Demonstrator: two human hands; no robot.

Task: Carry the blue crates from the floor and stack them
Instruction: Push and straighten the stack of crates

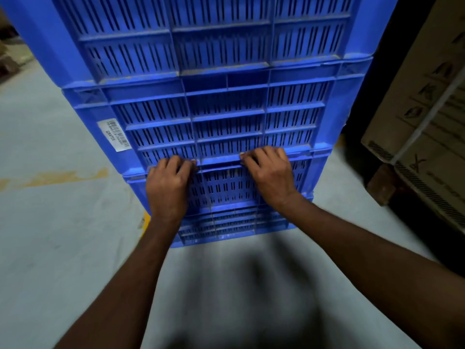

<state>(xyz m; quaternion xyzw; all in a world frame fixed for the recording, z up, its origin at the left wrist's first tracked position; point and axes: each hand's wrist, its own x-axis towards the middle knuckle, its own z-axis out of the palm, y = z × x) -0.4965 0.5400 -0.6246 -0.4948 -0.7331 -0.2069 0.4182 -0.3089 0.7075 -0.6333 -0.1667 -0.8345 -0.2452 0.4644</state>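
A tall stack of blue slotted crates fills the upper middle of the head view and stands on the grey floor. The second crate from the top carries a white barcode label on its left side. Both my hands are on the third crate's top rim. My left hand curls its fingers over that rim at the left. My right hand grips the same rim a little to the right. The fingertips of both hands are hidden in the rim's slot. A lowest crate shows below my wrists.
Large cardboard boxes bound with a strap stand on a wooden pallet close to the right of the stack. Grey concrete floor with worn yellow paint marks lies to the left and in front.
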